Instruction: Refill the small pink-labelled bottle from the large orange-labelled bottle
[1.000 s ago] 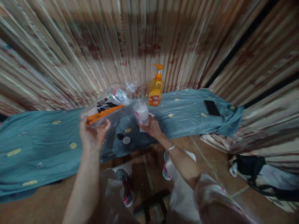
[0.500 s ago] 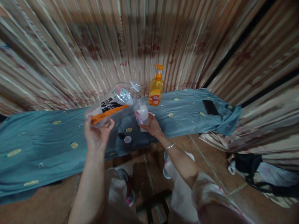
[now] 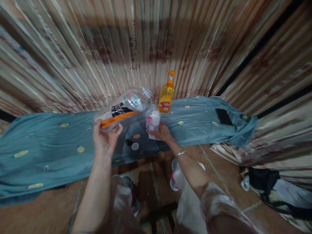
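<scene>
My left hand (image 3: 105, 140) grips the base of a big clear jug (image 3: 122, 109), tipped so its mouth points toward the small bottle (image 3: 152, 119). My right hand (image 3: 162, 132) wraps that bottle, upright on the blue cloth (image 3: 48, 146). 2 caps (image 3: 132, 144) lie between my hands. Labels are too blurred to read.

The scene is dim and warm-toned, lit softly from above and in front, perhaps by a single indoor lamp. A broad dark band of shadow crosses the curtain (image 3: 151, 39) near the top. The floor (image 3: 48, 214) below the blue cloth (image 3: 48, 152) sinks into murk. Wide-angle distortion fans the curtain folds outward and bends the edges. Corners smear with blur; the clear bottle (image 3: 122, 109) shows faint glare, and detail throughout is soft and grainy.
</scene>
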`<move>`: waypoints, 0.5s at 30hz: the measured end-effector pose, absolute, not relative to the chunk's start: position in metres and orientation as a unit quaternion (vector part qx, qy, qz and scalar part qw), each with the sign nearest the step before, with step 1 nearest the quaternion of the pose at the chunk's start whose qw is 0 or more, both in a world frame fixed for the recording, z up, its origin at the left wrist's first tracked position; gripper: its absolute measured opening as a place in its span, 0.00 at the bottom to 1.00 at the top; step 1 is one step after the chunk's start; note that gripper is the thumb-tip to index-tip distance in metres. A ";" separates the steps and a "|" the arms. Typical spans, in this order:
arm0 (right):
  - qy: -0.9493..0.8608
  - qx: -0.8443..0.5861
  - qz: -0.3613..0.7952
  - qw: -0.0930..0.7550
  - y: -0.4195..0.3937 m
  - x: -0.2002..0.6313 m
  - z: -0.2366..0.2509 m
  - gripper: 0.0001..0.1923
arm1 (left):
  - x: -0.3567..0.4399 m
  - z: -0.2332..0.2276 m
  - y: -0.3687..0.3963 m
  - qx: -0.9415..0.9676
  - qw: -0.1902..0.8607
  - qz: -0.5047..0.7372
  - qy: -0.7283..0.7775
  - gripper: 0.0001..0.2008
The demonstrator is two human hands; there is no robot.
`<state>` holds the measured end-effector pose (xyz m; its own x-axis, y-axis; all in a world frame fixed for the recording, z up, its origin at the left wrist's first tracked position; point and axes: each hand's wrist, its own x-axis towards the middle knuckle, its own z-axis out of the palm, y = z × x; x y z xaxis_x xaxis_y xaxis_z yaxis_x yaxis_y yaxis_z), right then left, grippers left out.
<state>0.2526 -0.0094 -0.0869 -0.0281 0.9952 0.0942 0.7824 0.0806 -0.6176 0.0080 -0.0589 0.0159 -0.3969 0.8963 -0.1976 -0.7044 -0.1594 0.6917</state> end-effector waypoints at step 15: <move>-0.623 -0.711 0.165 0.281 -0.013 0.285 -0.074 0.24 | 0.013 0.015 -0.058 0.118 0.539 0.754 0.356 0.13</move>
<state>0.2849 -0.0130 -0.0739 0.1685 0.9789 0.1157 0.7938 -0.0652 -0.6047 0.0131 -0.0580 0.0147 -0.3912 0.8970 -0.2060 -0.7298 -0.1660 0.6632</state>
